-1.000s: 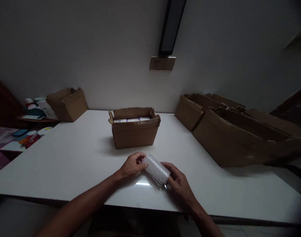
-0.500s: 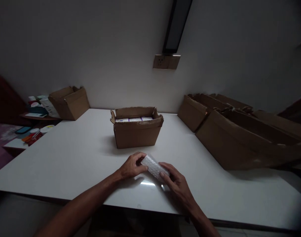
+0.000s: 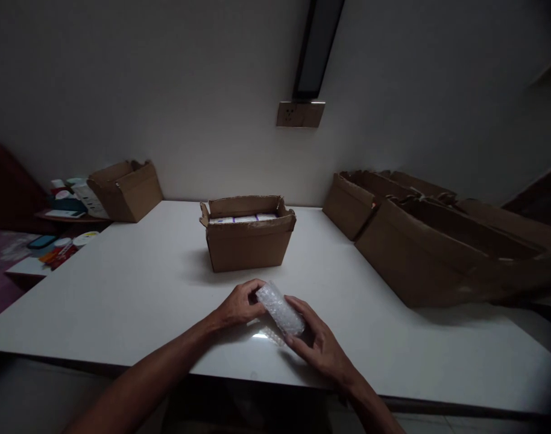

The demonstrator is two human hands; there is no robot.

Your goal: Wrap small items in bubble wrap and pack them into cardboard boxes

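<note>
A small oblong packet in clear bubble wrap (image 3: 281,310) is held between my two hands, low over the white table (image 3: 158,301). My left hand (image 3: 242,303) grips its upper left end, fingers behind and thumb near the front. Around the lower right end, my right hand (image 3: 319,339) is curled, with the thumb underneath and fingers along the far side. What lies inside the wrap cannot be made out. Just beyond my hands stands an open cardboard box (image 3: 248,244), holding several white packs (image 3: 243,219) with purple edges.
Larger open cardboard boxes (image 3: 411,259) stand along the right side. Another cardboard box (image 3: 137,193) is at the back left, beside a shelf of bottles and small items (image 3: 66,196). A socket plate (image 3: 300,114) is on the wall.
The bubble-wrapped packet has turned slightly in my hands. My right thumb has moved from its front face down to its lower edge. My left hand has barely shifted.
</note>
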